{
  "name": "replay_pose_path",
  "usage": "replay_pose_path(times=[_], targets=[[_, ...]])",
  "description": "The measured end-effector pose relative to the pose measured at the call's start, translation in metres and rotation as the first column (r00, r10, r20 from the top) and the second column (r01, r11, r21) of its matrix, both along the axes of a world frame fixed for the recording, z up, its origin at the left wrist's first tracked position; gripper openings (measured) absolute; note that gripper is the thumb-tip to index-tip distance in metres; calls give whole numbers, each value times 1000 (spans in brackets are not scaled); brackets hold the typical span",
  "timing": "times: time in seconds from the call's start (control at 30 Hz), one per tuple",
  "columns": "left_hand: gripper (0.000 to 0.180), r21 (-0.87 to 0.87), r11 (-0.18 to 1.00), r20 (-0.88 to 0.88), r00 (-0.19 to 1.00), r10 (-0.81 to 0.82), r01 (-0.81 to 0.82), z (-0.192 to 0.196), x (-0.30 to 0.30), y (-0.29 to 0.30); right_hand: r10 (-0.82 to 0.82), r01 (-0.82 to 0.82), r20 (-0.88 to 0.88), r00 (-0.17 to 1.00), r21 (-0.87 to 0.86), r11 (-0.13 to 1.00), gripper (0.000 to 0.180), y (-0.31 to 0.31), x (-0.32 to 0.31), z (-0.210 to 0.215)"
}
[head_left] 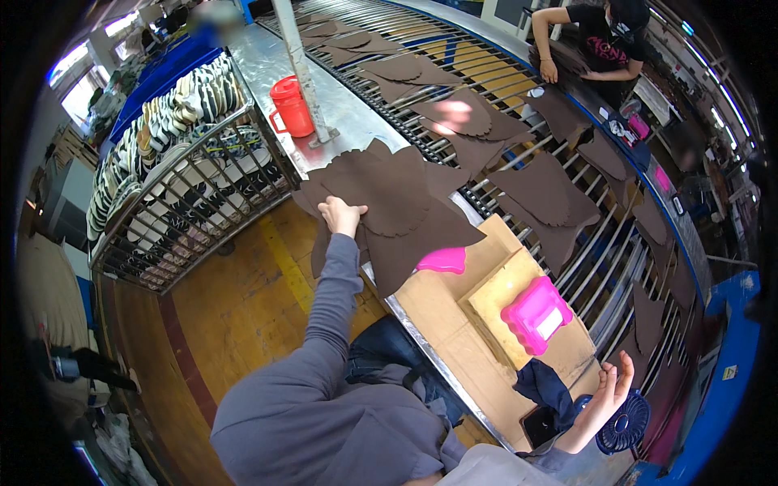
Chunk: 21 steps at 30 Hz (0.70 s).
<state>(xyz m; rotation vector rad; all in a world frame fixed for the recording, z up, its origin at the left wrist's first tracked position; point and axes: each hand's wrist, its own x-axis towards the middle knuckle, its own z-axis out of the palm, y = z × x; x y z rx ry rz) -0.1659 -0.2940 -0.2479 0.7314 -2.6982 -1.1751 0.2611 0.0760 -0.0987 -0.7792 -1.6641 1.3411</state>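
Note:
My left hand rests on a pile of dark brown cut pieces at the table's far end. Its thumb is spread away from the bent fingers, and all of them show on top of the pile. Some pieces have scalloped edges and pointed corners. My right hand is raised at the lower right, palm up, with its fingers apart and nothing in them. Near it are a dark blue cloth, a phone and a small dark blue fan.
Cardboard covers the near table, bearing a tan block and pink mould-like block. Beyond runs a roller conveyor with brown pieces. A red jug stands by a post; a shoe-filled rack is left. Across, a co-worker handles brown pieces.

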Motion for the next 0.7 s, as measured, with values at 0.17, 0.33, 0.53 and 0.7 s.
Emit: replay_pose_path(times=[0.17, 0.33, 0.53, 0.7], targets=[[81, -33, 995, 35, 995, -90, 91, -34, -7, -23, 109, -109, -2, 994, 32, 994, 34, -14, -12, -4], [115, 73, 991, 27, 993, 113, -115, 5, -10, 4, 153, -165, 91, 984, 146, 976, 30, -28, -12, -3], [44, 126, 992, -47, 999, 9, -3, -12, -29, -13, 254, -297, 175, 951, 299, 907, 35, -2, -8, -33], [30, 295, 901, -697, 717, -25, 318, 62, 12, 30, 272, -299, 129, 954, 512, 805, 39, 35, -27, -37]])
